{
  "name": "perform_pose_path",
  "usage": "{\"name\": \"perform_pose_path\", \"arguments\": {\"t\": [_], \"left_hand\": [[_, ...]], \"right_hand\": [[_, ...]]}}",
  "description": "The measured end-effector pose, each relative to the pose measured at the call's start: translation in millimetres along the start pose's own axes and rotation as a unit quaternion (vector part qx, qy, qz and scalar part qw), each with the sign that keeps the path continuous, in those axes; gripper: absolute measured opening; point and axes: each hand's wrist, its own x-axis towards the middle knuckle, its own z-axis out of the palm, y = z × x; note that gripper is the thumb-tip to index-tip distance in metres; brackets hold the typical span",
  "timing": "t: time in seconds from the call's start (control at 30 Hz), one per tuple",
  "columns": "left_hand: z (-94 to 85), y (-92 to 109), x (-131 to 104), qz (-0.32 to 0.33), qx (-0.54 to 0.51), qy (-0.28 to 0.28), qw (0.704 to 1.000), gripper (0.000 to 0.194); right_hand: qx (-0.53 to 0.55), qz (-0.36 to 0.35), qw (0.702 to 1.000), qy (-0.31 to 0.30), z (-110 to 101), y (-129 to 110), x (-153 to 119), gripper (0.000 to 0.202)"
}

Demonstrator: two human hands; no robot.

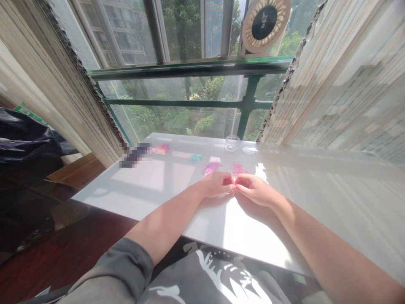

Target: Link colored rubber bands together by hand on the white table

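Observation:
Over the white table (148, 190), my left hand (217, 184) and my right hand (253, 188) meet fingertip to fingertip. Both are closed in a pinch, and whatever sits between the fingers is too small to make out. Just beyond them lie a purple-pink pile (211, 168) of small loose pieces and a pink pile (238, 168). A teal pile (195, 158) is farther left, and a red-orange pile (162, 148) lies near the far left edge. Faint yellow pieces (272, 169) show right of my hands.
At the table's far edge stands a clear round container (232, 143), with a clear round lid or dish (249, 150) beside it. Behind are a green railing (190, 69) and window. Curtains (341, 76) hang on both sides. A cardboard box (76, 171) sits left of the table.

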Motion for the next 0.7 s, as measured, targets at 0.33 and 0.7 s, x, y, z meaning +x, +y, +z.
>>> {"name": "perform_pose_path", "arguments": {"t": [0.33, 0.7], "left_hand": [[0.2, -2.1, 1.1, 0.011, -0.002, -0.007, 1.000, 0.021], [-0.1, -1.3, 1.0, 0.009, 0.003, -0.008, 1.000, 0.023]], "right_hand": [[-0.015, -0.008, 1.000, 0.003, 0.1, -0.4, 0.0, 0.016], [-0.016, -0.001, 1.000, -0.002, -1.5, -3.3, -0.4, 0.016]]}}
